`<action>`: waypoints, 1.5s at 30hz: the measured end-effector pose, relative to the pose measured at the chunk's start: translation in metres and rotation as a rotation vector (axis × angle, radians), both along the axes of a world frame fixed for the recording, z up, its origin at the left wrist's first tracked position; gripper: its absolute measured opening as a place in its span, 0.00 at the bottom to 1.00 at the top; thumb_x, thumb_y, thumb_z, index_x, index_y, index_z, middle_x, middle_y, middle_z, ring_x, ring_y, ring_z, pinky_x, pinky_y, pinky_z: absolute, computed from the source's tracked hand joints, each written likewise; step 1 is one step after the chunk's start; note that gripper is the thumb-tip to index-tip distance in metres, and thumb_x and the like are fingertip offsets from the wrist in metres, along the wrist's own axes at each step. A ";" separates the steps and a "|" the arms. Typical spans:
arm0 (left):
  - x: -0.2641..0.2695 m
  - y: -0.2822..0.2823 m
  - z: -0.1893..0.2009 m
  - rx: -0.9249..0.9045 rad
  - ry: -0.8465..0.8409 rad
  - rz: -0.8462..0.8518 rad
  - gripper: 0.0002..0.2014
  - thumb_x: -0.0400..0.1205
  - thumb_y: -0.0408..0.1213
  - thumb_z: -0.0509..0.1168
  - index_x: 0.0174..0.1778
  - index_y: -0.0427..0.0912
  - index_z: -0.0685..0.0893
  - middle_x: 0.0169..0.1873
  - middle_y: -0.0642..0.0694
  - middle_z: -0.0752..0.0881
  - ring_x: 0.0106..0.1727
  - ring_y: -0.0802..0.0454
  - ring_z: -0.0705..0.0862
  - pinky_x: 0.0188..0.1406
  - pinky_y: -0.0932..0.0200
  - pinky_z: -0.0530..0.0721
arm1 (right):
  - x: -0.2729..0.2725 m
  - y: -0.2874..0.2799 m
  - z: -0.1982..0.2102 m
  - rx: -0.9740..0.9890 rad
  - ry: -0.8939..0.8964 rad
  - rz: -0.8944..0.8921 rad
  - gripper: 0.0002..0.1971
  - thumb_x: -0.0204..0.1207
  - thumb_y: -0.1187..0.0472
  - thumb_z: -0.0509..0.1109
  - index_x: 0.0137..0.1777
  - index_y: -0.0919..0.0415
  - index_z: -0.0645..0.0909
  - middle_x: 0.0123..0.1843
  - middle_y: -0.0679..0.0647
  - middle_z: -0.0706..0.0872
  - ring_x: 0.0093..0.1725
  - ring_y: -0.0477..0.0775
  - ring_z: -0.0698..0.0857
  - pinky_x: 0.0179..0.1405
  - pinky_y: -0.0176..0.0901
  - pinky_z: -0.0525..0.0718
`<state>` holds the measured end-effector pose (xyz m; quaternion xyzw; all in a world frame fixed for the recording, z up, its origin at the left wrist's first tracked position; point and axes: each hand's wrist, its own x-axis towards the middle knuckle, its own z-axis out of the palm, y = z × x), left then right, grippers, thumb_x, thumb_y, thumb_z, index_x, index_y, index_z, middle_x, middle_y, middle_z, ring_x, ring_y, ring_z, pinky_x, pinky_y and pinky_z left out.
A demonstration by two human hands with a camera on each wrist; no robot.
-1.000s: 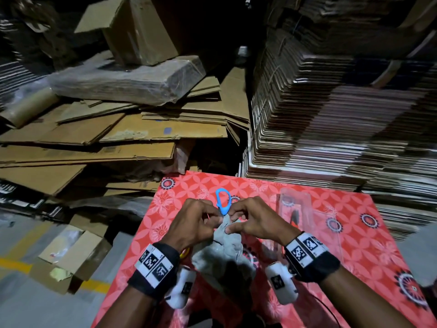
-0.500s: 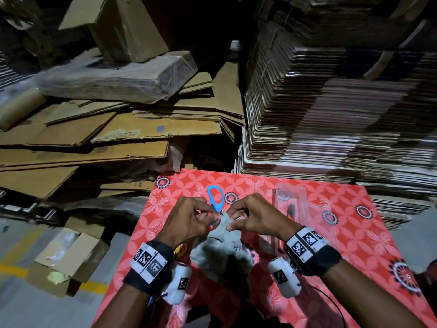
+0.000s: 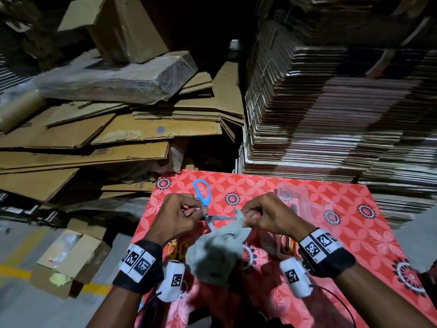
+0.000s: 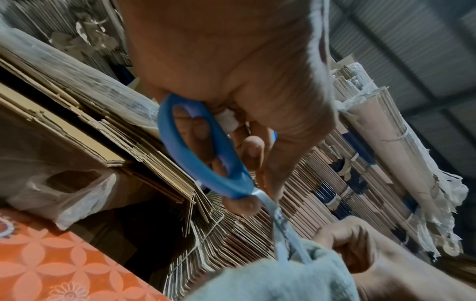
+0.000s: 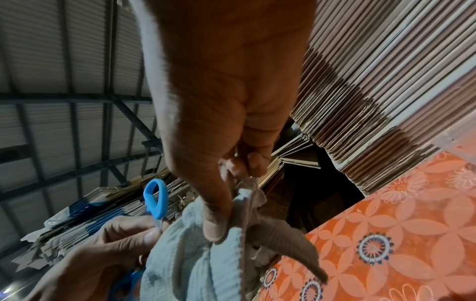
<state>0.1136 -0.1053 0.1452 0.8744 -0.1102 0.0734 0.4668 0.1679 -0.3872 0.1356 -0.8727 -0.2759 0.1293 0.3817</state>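
Holding, item one: blue-handled scissors (image 3: 202, 193) in your left hand (image 3: 176, 218), fingers curled round the lower handle and the pivot, the upper loop standing free. The blades are parted and their tips meet the cloth's top edge.
Item two: grey cloth (image 3: 215, 253), pinched at its upper corner between the thumb and fingertips of your right hand (image 3: 269, 216). The rest hangs bunched between your wrists over the red floral table cover (image 3: 350, 223).
Surroundings: clear plastic pack (image 3: 293, 197) just beyond your right hand; stacked flat cardboard (image 3: 331, 119) behind.
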 end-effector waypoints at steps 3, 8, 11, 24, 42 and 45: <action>0.006 0.023 -0.006 -0.133 0.039 0.091 0.14 0.79 0.38 0.77 0.27 0.52 0.88 0.20 0.56 0.76 0.27 0.53 0.81 0.34 0.48 0.85 | 0.008 -0.022 -0.006 -0.002 -0.003 -0.102 0.08 0.67 0.69 0.88 0.42 0.60 0.93 0.33 0.37 0.91 0.34 0.31 0.87 0.36 0.30 0.82; 0.006 0.018 -0.014 -0.254 -0.009 0.220 0.13 0.78 0.42 0.75 0.31 0.40 0.87 0.26 0.44 0.81 0.32 0.48 0.83 0.40 0.47 0.83 | 0.009 -0.023 0.001 0.146 -0.063 -0.199 0.11 0.66 0.63 0.90 0.46 0.51 0.95 0.39 0.42 0.92 0.40 0.37 0.87 0.43 0.29 0.80; 0.004 0.007 -0.020 -0.353 0.003 0.307 0.09 0.77 0.39 0.77 0.34 0.40 0.90 0.35 0.36 0.88 0.40 0.43 0.88 0.47 0.51 0.85 | 0.001 -0.015 0.003 0.313 -0.020 -0.210 0.09 0.68 0.61 0.88 0.47 0.51 0.94 0.44 0.47 0.95 0.47 0.43 0.91 0.51 0.34 0.86; -0.003 -0.043 -0.017 -0.410 -0.142 0.450 0.09 0.81 0.31 0.77 0.40 0.51 0.91 0.39 0.55 0.92 0.45 0.55 0.91 0.43 0.65 0.85 | -0.011 0.013 0.017 0.670 0.026 -0.234 0.10 0.74 0.58 0.81 0.54 0.60 0.93 0.50 0.54 0.95 0.53 0.58 0.93 0.58 0.52 0.91; -0.009 -0.057 -0.006 -0.328 -0.347 0.307 0.10 0.82 0.28 0.75 0.45 0.50 0.91 0.38 0.60 0.88 0.37 0.58 0.87 0.33 0.65 0.82 | -0.016 0.039 0.014 0.457 0.236 0.005 0.08 0.86 0.54 0.74 0.56 0.53 0.94 0.48 0.52 0.94 0.48 0.45 0.88 0.52 0.41 0.82; -0.010 -0.060 -0.011 -0.330 -0.345 0.305 0.07 0.80 0.32 0.74 0.47 0.50 0.92 0.41 0.61 0.90 0.36 0.57 0.88 0.33 0.60 0.84 | -0.015 0.038 0.016 0.454 0.237 0.032 0.05 0.84 0.62 0.76 0.52 0.56 0.94 0.47 0.41 0.94 0.48 0.35 0.89 0.51 0.28 0.79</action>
